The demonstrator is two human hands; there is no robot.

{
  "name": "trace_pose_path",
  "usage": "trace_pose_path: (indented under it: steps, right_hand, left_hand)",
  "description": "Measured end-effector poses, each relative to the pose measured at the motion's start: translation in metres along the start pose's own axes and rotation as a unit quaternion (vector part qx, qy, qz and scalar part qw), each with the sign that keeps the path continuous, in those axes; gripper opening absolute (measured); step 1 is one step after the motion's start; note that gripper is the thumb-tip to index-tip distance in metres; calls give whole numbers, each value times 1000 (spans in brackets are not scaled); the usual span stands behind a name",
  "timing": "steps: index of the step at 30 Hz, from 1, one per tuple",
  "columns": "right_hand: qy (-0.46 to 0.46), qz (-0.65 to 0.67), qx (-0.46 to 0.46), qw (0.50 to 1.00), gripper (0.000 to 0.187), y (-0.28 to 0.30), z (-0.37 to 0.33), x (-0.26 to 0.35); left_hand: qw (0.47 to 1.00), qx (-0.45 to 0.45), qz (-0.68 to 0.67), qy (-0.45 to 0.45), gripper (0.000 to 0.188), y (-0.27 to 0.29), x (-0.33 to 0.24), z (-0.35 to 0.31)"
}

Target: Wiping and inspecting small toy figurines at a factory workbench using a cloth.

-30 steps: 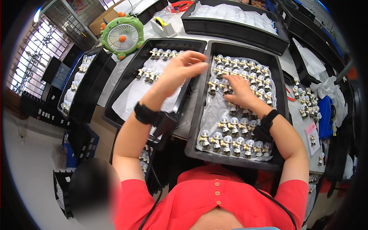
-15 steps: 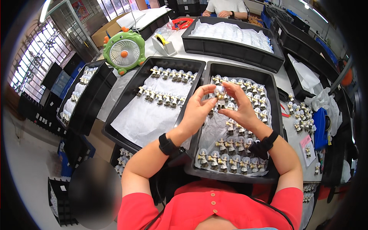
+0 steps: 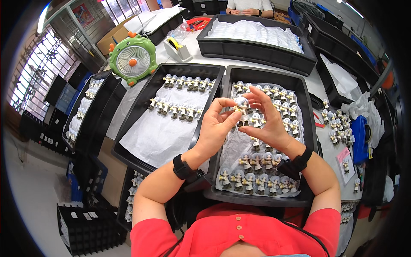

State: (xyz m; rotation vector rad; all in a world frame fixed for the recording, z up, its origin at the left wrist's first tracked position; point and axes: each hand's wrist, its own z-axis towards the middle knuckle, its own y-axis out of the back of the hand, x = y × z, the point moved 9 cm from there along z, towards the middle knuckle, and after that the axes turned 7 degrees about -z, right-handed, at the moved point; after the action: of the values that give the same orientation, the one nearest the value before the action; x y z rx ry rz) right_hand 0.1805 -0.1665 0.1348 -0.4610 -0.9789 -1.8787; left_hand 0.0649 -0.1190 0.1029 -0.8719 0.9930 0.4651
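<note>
Two nearest trays (image 3: 269, 76); figurines (image 3: 183, 112) on white sheets (image 3: 158, 139)

You can read no words or numbers from where you are. On your right, the pink slip (image 3: 343, 154) at the top of a white card (image 3: 349, 170) on the bench (image 3: 347, 192) bears marks too small for you to make out. To your lower left, white labels (image 3: 74, 215) sit on the black crates (image 3: 87, 233), their print lost to you at this size. Farther back, you can see a reddish poster (image 3: 82, 13); whether it carries lettering, you cannot tell.
</note>
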Motion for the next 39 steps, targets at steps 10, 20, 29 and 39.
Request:
trace_pose_path:
  steps: [10, 20, 29, 39]
  right_hand:
    - [-9, -13, 21, 1000, 95, 2, 0, -1]
    - [-26, -3, 13, 1000, 86, -1, -1, -6]
    - [-17, -14, 11, 1000, 75, -2, -1, -6]
    - [83, -125, -26, 988, 75, 2, -1, 14]
  left_hand:
    - [999, -9, -38, 12, 23, 2, 3, -2]
    - [995, -18, -76, 67, 23, 1, 7, -4]
    - [990, -22, -104, 87, 24, 5, 13, -4]
    - [990, 11, -42, 132, 32, -6, 21, -4]
